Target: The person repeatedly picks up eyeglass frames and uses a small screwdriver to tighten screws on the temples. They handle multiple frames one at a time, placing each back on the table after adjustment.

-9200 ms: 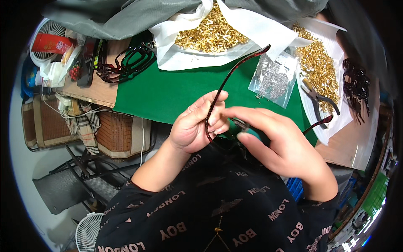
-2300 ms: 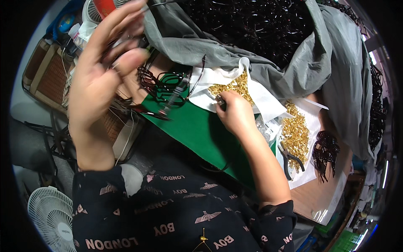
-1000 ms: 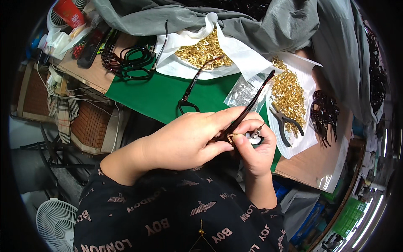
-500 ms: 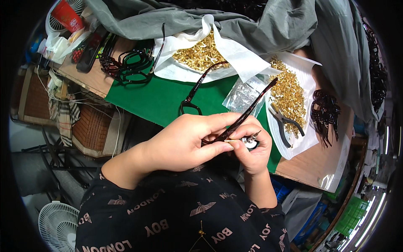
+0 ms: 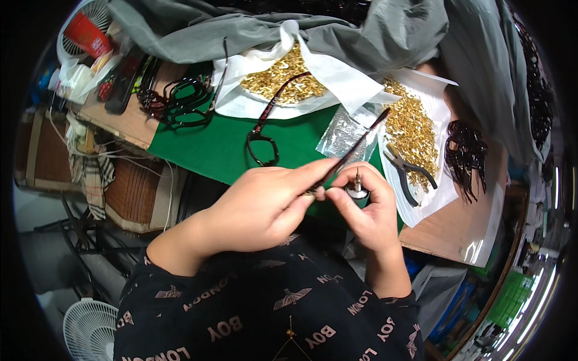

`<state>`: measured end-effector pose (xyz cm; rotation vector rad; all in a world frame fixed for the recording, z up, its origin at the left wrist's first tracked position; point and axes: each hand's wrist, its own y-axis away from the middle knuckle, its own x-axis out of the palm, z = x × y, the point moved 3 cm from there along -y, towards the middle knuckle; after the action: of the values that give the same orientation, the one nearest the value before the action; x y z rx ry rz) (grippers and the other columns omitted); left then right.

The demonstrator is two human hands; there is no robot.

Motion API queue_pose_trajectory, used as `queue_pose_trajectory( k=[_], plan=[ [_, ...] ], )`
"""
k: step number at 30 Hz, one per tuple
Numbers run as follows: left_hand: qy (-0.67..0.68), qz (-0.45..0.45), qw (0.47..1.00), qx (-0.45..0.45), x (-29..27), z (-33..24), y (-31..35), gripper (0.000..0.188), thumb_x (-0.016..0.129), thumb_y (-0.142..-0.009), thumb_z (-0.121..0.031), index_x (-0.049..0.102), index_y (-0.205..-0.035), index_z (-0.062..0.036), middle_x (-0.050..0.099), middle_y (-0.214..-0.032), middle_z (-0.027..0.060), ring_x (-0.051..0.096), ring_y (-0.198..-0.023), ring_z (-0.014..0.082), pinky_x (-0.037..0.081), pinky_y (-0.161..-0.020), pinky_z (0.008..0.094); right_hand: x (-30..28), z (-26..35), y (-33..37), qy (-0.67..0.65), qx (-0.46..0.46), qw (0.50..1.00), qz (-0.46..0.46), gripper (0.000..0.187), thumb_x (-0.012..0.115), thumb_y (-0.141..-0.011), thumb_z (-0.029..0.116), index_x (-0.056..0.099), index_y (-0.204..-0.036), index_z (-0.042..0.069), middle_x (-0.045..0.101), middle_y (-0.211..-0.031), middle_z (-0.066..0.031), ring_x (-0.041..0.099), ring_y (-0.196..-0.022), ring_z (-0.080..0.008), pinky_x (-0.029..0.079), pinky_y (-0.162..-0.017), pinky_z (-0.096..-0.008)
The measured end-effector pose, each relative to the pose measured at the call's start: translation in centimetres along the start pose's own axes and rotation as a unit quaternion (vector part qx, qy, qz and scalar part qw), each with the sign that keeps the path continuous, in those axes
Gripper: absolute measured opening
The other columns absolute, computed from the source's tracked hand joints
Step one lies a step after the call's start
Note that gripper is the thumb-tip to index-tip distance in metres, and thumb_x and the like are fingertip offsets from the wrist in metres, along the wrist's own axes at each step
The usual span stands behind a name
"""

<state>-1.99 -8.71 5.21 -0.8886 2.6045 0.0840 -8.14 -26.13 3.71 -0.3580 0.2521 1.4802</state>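
My left hand (image 5: 256,204) is closed on a dark tortoiseshell eyeglass frame (image 5: 262,159). One rim and one temple of it stick out beyond the knuckles toward the green mat. The other temple (image 5: 365,139) slants up to the right from between my thumb and forefinger. My right hand (image 5: 370,210) is curled round a small screwdriver (image 5: 356,189), its thin metal shaft pointing up beside the forefinger. The right thumb and forefinger meet the left fingertips at the near end of that temple. Whatever lies between these fingertips is too small to make out.
Two heaps of small gold metal parts (image 5: 283,75) (image 5: 412,129) lie on white sheets. Pliers (image 5: 404,168), a clear plastic bag (image 5: 344,137) and loose dark temples (image 5: 466,153) are on the right. Stacked eyeglass frames (image 5: 180,99) sit at the left of the green mat (image 5: 205,150).
The eyeglass frame has shifted left and away, so more of its rim shows. The screwdriver's shaft has swung from pointing right to pointing up, and my right hand has moved slightly right.
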Motion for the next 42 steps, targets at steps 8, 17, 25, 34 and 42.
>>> queue_pose_trajectory(
  k=[8,17,25,34,42],
  plan=[
    [0.114,-0.082,0.989,0.048,-1.8,-0.4,1.6,0.054,0.046,-0.088,0.000,0.034,-0.140,0.0091,0.061,-0.120,0.0189,0.064,-0.092,0.0198,0.047,-0.087,0.0315,-2.7,-3.3,2.9,0.344,-0.076,0.935,-0.045,0.026,0.070,-0.079,0.013,0.061,-0.101,0.002,0.059,-0.086,-0.0129,0.057,-0.085,-0.0319,0.046,-0.077,-0.0401],
    [0.144,-0.167,0.975,0.028,-2.2,-1.3,2.2,0.050,0.048,-0.084,0.009,0.043,-0.134,0.0076,0.067,-0.095,0.0120,0.057,-0.079,0.0058,0.040,-0.070,0.0169,-11.3,-7.6,4.1,0.540,0.052,0.832,-0.110,0.058,0.075,-0.077,0.022,0.054,-0.129,0.008,0.048,-0.131,-0.0238,0.049,-0.116,-0.0416,0.040,-0.099,-0.0456],
    [0.151,-0.084,0.985,-0.032,-1.3,-0.8,1.4,0.054,0.053,-0.083,0.007,0.045,-0.136,0.0028,0.063,-0.116,0.0113,0.055,-0.079,0.0067,0.042,-0.072,0.0186,-12.0,-4.4,3.2,0.457,-0.018,0.883,-0.103,0.030,0.065,-0.080,0.012,0.055,-0.107,0.003,0.056,-0.094,-0.0170,0.054,-0.088,-0.0354,0.045,-0.078,-0.0412],
    [0.172,-0.022,0.985,-0.001,-0.2,-1.0,0.1,0.054,0.060,-0.077,0.008,0.054,-0.129,-0.0028,0.061,-0.121,0.0053,0.044,-0.065,-0.0002,0.035,-0.054,0.0155,-3.9,2.9,0.3,0.228,-0.006,0.939,0.257,0.028,0.066,-0.081,0.008,0.050,-0.104,0.001,0.055,-0.095,-0.0175,0.054,-0.091,-0.0361,0.044,-0.081,-0.0415],
    [0.151,-0.001,0.989,0.000,-0.1,-0.8,0.2,0.054,0.060,-0.076,0.008,0.055,-0.129,-0.0027,0.061,-0.119,0.0066,0.052,-0.078,0.0033,0.040,-0.058,0.0166,-2.5,4.3,-0.7,0.260,-0.018,0.915,0.308,0.031,0.066,-0.077,0.009,0.051,-0.104,0.002,0.053,-0.092,-0.0167,0.054,-0.089,-0.0345,0.044,-0.079,-0.0425]
  ],
)
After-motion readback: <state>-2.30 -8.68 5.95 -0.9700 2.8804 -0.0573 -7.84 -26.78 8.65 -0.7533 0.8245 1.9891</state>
